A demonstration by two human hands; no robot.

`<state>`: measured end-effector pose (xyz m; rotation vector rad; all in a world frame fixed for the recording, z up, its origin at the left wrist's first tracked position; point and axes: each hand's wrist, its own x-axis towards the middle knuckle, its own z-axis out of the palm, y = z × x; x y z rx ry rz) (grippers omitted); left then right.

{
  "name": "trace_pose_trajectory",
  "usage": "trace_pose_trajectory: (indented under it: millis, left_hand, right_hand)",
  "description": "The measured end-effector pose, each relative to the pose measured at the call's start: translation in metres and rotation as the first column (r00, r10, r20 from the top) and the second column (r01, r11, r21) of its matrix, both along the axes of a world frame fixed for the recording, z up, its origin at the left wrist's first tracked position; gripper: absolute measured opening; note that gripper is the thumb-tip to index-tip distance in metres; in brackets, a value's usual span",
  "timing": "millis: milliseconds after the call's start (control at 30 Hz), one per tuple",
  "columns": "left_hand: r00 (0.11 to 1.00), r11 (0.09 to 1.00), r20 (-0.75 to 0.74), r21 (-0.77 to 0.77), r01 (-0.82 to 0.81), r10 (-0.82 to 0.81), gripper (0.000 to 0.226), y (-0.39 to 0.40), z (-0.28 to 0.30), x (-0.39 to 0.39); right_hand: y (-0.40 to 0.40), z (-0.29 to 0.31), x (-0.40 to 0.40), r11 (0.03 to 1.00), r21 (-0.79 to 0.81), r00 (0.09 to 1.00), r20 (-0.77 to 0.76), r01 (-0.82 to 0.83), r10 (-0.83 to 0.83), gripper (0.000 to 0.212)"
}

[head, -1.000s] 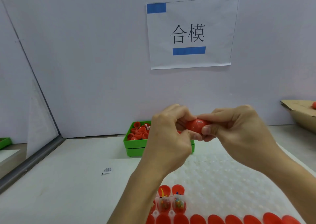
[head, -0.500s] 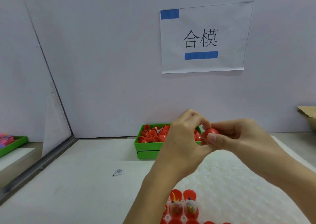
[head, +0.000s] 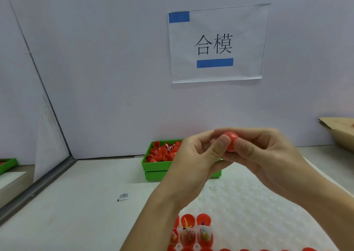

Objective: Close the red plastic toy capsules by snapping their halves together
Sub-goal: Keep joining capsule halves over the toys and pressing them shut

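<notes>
A small factory assembly station. A printed paper sign [head: 217,43] with Chinese characters and blue tape hangs on the plain partition wall at upper centre. Below it on the white desk [head: 80,202] stands a green parts bin [head: 159,167] heaped with red capsule halves [head: 162,152]; a bubbled white tray [head: 249,202] fills the lower right.

A white paper sign [head: 217,43] with black writing and two blue bars hangs on the wall. Far below it and to the left, a tiny white packet [head: 122,196] lies on the table. Far to the right of the sign sits a brown cardboard box [head: 339,131].
</notes>
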<state>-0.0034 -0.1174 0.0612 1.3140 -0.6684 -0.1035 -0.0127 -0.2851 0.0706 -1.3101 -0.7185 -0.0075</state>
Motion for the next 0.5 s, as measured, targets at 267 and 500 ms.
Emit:
trace_pose_trajectory:
  millis: [267, 500]
  left_hand:
    - [0.985, 0.985, -0.001, -0.022, -0.172, 0.172, 0.034, -0.013, 0.001, -0.005]
    - [0.974, 0.973, -0.015, -0.043, -0.228, 0.227, 0.021, -0.017, 0.000, -0.006]
  right_hand:
    - [0.004, 0.000, 0.000, 0.998, 0.023, 0.998, 0.026, 0.055, -0.056, 0.056]
    - [0.003, -0.003, 0.001, 0.996, 0.006, 0.995, 0.046, 0.084, -0.084, 0.055]
